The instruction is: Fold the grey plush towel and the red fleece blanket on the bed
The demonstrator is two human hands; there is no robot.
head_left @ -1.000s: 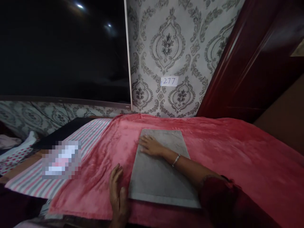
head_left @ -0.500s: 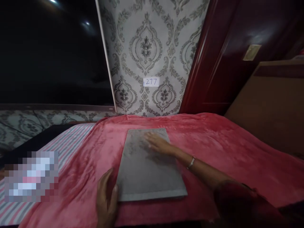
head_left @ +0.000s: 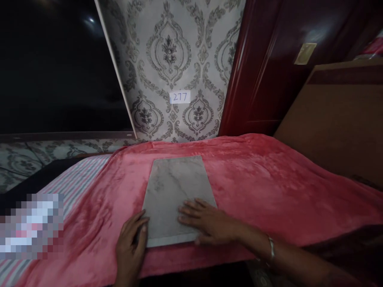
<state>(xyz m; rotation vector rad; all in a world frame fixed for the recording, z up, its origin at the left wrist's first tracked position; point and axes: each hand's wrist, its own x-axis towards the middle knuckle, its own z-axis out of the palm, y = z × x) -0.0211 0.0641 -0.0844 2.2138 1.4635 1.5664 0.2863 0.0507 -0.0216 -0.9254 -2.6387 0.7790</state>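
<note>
A flat grey rectangular board (head_left: 170,187) with faint marble-like streaks lies on the pink blanket (head_left: 254,191). My right hand (head_left: 209,221) rests palm down across its near right part, fingers spread, with a bracelet at the wrist. At the near left edge of the board is my left hand (head_left: 131,241), fingers loosely bent and thumb apart, fingertips at or against the edge; whether they press on it I cannot tell.
A striped pink, grey and white cloth (head_left: 77,179) shows at the left, with a blurred-out patch (head_left: 32,227) over it. A large dark screen (head_left: 56,71) hangs behind it. A brown cardboard-like panel (head_left: 338,119) and a dark red door (head_left: 263,71) stand at the right.
My right hand has moved from the far part of the board toward me, to its near right part. My left hand has shifted slightly up against the left edge. The view has turned a little.
</note>
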